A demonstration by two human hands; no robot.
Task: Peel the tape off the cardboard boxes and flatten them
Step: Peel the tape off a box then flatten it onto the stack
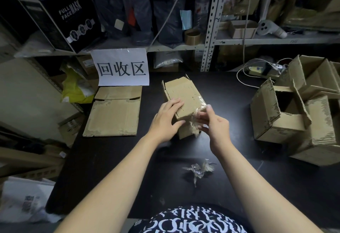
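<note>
**Tape coming off a small box on a black desk in a storeroom**

I am looking down over two bare forearms at a black desk (230, 104) in a cramped storeroom. Grey slotted metal shelving (209, 22) runs behind it, packed with dark plastic bags and cardboard.

One small cardboard box (184, 96) lies at the middle of the desk, its far flaps open. The left grip (167, 120) holds its near left corner, fingers on top and thumb against the near face. The right grip (215, 122) pinches a strip of clear tape (195, 122) that is partly lifted from the near right corner and still clings to the box.

One crumpled wad of tape (199, 170) lies on the desk, nearer to me than the box and apart from it. To the left lies flattened cardboard (114, 111); I cannot tell whether it is one sheet or more. At the right edge is a pile of open boxes (279, 116), at least three.

A white paper sign (122, 68) hangs from the shelf above the flattened cardboard and reads "回收区". A black carton (70, 13) on the upper left shelf reads "FULL FACE MASK". One roll of tape (192, 36) stands on the shelf.
</note>
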